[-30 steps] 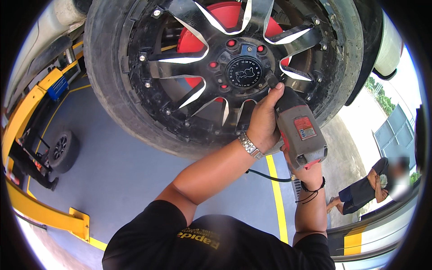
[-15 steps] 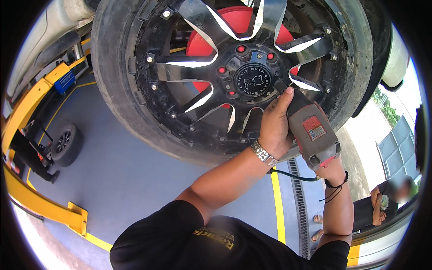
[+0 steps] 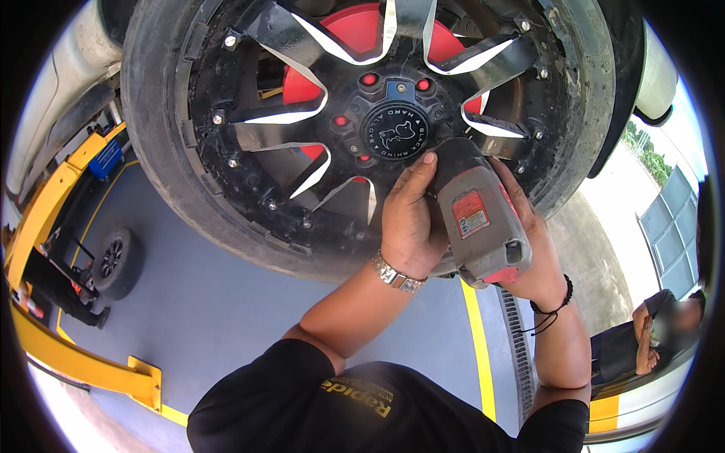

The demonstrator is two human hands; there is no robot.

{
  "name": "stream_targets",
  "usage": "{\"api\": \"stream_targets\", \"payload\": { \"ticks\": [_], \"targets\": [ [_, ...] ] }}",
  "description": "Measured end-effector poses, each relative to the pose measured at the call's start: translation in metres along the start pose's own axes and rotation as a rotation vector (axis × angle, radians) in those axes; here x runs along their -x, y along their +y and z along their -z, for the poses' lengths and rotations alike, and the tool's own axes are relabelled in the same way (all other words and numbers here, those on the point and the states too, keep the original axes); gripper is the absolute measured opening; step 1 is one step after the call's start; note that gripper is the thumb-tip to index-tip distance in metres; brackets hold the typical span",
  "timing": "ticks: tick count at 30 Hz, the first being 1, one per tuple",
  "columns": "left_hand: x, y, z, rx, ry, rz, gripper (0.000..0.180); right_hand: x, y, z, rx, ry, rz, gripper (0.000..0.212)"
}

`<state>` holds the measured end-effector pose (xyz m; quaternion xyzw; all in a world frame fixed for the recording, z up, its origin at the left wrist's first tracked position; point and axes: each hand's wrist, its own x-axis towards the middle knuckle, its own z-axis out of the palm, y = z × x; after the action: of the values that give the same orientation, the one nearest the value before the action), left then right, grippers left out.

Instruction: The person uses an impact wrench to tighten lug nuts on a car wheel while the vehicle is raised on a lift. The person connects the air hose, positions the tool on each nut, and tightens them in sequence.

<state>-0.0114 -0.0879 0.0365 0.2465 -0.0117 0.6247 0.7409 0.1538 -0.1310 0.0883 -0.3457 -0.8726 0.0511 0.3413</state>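
Note:
In front of me is a large black wheel (image 3: pixel 249 121) with bright silver spoke edges, wrapped in a worn tyre (image 3: pixel 166 170). Red-tipped lug positions (image 3: pixel 368 78) surround its round black centre cap (image 3: pixel 394 130). A grey and red impact wrench (image 3: pixel 472 211) points at the hub, right of the cap; its front end against the wheel is mostly hidden. My left hand (image 3: pixel 411 223) supports the wrench's left side, thumb up near the nose and fingers largely hidden. On its right, my right hand (image 3: pixel 535 253) grips it, the fingers wrapped around and partly covered by the body.
A yellow lift arm (image 3: pixel 83 351) runs along the left, near a spare wheel (image 3: pixel 117 263) on the floor and a dark-clothed leg. At right a person (image 3: pixel 642 340) stands with folded arms. A floor drain grate (image 3: pixel 517 340) lies beside a yellow line (image 3: pixel 479 347).
The wheel and the impact wrench have shifted left in the view, the wrench turning more upright. Both hands stay on it. A hose below the wrench is now out of sight.

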Motion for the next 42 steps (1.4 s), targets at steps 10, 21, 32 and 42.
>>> {"api": "stream_targets", "payload": {
  "ticks": [10,21,32,42],
  "targets": [
    [-0.023,-0.017,-0.005,0.298,-0.277,0.212,0.068,-0.012,0.005,0.005,0.053,-0.061,0.043,0.106],
    [-0.024,-0.017,-0.015,0.382,-0.255,0.248,0.072,-0.010,0.014,0.003,0.118,-0.073,-0.003,0.101],
    [-0.026,-0.021,-0.011,0.591,-0.382,0.303,0.069,-0.017,0.010,0.015,0.104,-0.140,-0.016,0.099],
    [-0.038,-0.023,-0.011,0.347,-0.214,0.007,0.051,-0.024,0.008,0.024,0.113,-0.164,0.076,0.103]
  ]
}}
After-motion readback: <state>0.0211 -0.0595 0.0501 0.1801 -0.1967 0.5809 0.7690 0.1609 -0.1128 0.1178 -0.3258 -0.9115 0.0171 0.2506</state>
